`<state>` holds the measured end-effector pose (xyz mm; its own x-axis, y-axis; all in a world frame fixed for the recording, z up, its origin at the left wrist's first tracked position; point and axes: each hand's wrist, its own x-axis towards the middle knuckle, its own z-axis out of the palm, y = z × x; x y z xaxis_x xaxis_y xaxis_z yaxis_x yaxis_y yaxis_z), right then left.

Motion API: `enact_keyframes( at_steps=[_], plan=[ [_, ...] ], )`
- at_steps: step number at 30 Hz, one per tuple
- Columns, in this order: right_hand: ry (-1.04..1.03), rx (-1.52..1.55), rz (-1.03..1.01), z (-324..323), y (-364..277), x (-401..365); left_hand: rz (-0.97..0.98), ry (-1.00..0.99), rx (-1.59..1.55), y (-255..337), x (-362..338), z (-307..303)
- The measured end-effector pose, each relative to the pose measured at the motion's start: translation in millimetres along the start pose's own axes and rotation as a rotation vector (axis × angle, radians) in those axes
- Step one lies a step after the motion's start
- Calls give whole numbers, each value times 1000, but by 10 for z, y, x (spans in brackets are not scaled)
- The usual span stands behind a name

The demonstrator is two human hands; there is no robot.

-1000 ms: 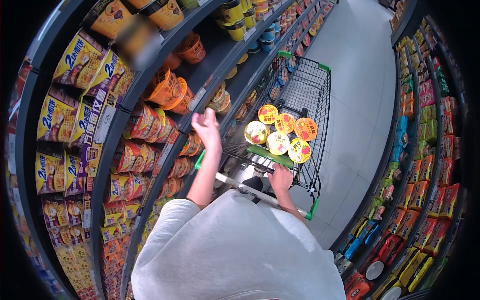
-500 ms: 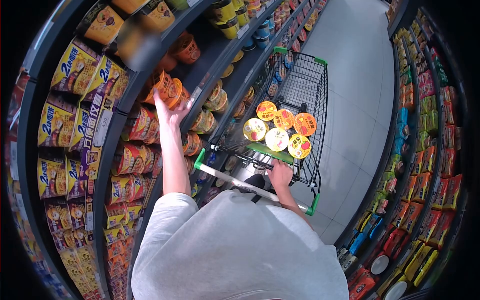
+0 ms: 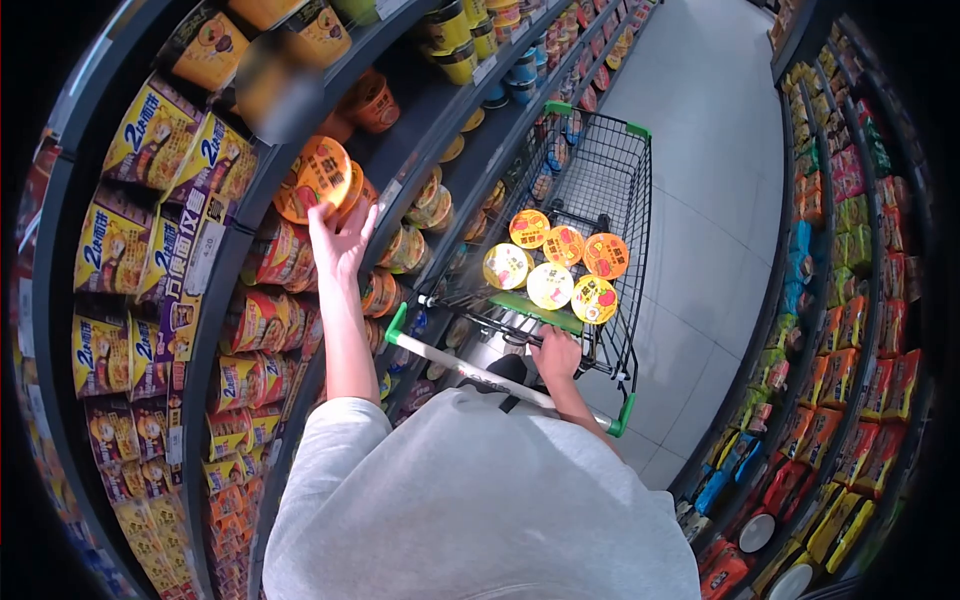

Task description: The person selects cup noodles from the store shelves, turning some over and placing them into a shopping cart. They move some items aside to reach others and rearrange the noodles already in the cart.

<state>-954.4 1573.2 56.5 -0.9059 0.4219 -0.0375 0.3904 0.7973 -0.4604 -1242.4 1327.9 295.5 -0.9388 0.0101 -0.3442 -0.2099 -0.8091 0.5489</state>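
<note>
At the left shelf, my left hand (image 3: 341, 238) is closed around an orange instant noodle cup (image 3: 320, 178), its round lid tilted toward me. Another orange cup (image 3: 362, 190) stands close behind it, partly covered by the held cup and my fingers. My right hand (image 3: 556, 354) is curled over the rear bar of the shopping cart (image 3: 642, 250), just beyond its white handle (image 3: 450, 356). Several noodle cups (image 3: 564, 245) with orange, yellow and white lids lie together in the cart, near its rear.
Shelves of boxed and cup noodles (image 3: 250, 320) run along my left, with a price strip (image 3: 205, 255) on an edge. More orange cups (image 3: 372, 103) stand deeper on the shelf. Packets (image 3: 840, 370) fill the right shelves. Pale tiled floor (image 3: 700, 200) stretches ahead between them.
The orange cup in my left hand has come up and out from the shelf, and its lid has turned toward me. My right hand stays on the cart, which has shifted slightly in view.
</note>
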Motion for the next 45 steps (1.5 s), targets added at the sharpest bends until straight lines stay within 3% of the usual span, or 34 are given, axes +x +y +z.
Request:
enact_keyframes(
  at_steps=[2, 4, 5, 8, 11, 13, 17, 25, 30, 33, 35, 36, 37, 38, 40, 41, 43, 45],
  plan=[
    [6, 0, -6, -3, 4, -4, 10, -197, -86, -54, 181, -391],
    [-12, -9, 3, -4, 5, -5, -95, -227, -179, -152, 95, -513],
    [-20, -13, 9, 9, 2, 7, -1, -250, -95, -270, 16, -556],
    [14, -1, -23, -3, 12, -9, -88, -236, -73, -470, -41, -727],
    [-7, -14, -5, -48, -14, -3, -184, -450, -60, -806, 232, -1299],
    [-4, -25, 7, -37, -37, 1, -261, -591, 72, -988, 74, -1152],
    [3, -32, 8, -30, -33, 8, -557, -648, -223, -1424, 290, -1684],
    [-58, -62, 26, -24, -5, -6, -1018, -742, -321, -2567, -217, -1629],
    [156, 785, 350, 1182, 678, -360, -1267, -770, -253, -2778, -355, -1841],
    [247, 1294, 537, 1095, 453, -353, -1380, -791, -117, -2699, -160, -2064],
    [292, 729, 331, 639, 238, -319, -1431, -785, 58, -2668, 116, -2042],
    [58, 313, 312, 283, 55, -179, -1460, -755, 178, -2656, 264, -1935],
    [-142, -103, 215, -95, -144, -28, -1409, -677, 293, -2574, 334, -1562],
    [-205, -72, 160, -212, -171, 49, -1353, -602, 409, -2526, 440, -1188],
    [-61, -93, 98, -133, -154, 75, -1126, -580, 509, -2748, 758, -912],
    [-66, -87, 103, -123, -152, 82, -1030, -478, 751, -2890, 928, -860],
    [-74, -78, 110, -138, -150, 93, -755, -369, 1118, -3272, 1320, -926],
    [-61, -81, 115, -145, -159, 103, -393, -357, 1308, -4000, 1928, -1582]
  ],
)
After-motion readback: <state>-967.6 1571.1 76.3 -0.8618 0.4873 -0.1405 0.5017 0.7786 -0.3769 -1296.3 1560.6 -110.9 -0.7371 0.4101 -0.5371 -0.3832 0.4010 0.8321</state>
